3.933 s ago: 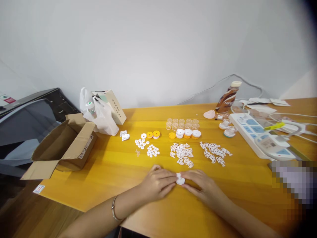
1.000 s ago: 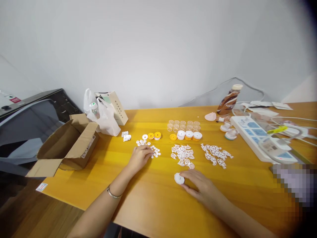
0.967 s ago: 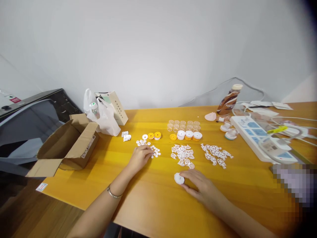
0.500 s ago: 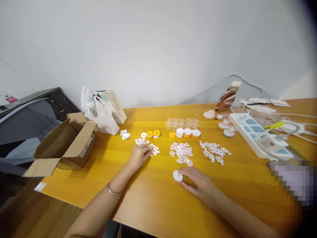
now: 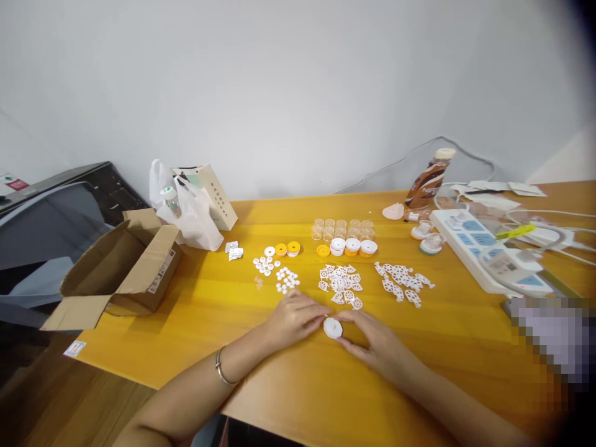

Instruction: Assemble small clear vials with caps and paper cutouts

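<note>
My right hand (image 5: 372, 344) grips a round white plastic disc (image 5: 332, 328) by its edge, thumb below and fingers above. Close to the disc's left side is my left hand (image 5: 295, 318), thumb and fingers pinched together; a tiny white piece (image 5: 326, 316) shows at the fingertips, too small to make out fully. Beyond the hands lie small white caps (image 5: 287, 280) in a loose pile, with more white round pieces (image 5: 266, 266) behind them. White openwork pieces (image 5: 342, 282) are heaped past the disc, and similar white linked pieces (image 5: 403, 280) lie farther right.
Clear cups (image 5: 342, 230) stand in rows behind yellow and white wheels (image 5: 352, 248). An open cardboard box (image 5: 135, 270) and a plastic bag (image 5: 195, 217) are on the left. To the right are a brown bottle (image 5: 428, 181) and a power strip (image 5: 484, 248) with cables.
My left hand has moved from the small white caps rightward and nearer, to the disc, with a tiny white piece at its fingertips. The right hand still holds the disc in nearly the same place.
</note>
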Demonstrator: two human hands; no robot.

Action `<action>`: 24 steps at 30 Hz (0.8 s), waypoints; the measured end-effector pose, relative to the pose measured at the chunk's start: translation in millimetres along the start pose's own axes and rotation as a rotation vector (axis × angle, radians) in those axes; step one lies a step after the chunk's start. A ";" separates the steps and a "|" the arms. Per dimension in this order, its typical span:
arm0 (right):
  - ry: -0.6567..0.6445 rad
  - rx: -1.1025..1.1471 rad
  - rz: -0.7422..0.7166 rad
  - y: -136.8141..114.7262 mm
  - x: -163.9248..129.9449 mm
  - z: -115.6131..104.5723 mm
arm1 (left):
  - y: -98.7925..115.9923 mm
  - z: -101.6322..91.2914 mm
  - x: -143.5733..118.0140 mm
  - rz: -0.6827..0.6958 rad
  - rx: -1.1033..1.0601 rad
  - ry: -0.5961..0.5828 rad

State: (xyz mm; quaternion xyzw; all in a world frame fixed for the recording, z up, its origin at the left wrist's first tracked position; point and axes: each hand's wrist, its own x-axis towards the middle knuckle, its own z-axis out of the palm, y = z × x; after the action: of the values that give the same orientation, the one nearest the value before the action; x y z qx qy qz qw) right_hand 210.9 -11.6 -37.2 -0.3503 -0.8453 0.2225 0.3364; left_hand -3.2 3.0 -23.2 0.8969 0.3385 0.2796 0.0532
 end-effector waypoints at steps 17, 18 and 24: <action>-0.027 0.077 0.068 3.5 -4.2 4.6 | 6.6 1.4 0.0 0.147 0.104 -0.162; -0.021 0.074 0.062 3.1 -3.8 4.1 | 6.5 0.5 -0.3 0.139 0.081 -0.153; -0.086 0.063 -0.014 -0.5 0.1 -1.2 | 6.5 -3.6 -7.1 0.049 -0.048 -0.082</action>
State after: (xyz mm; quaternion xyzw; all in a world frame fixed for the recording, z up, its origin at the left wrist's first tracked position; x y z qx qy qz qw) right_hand 211.5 -11.7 -36.0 -0.3238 -0.8540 0.2615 0.3122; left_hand -5.8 -6.8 -21.6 0.9140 0.3074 0.2518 0.0815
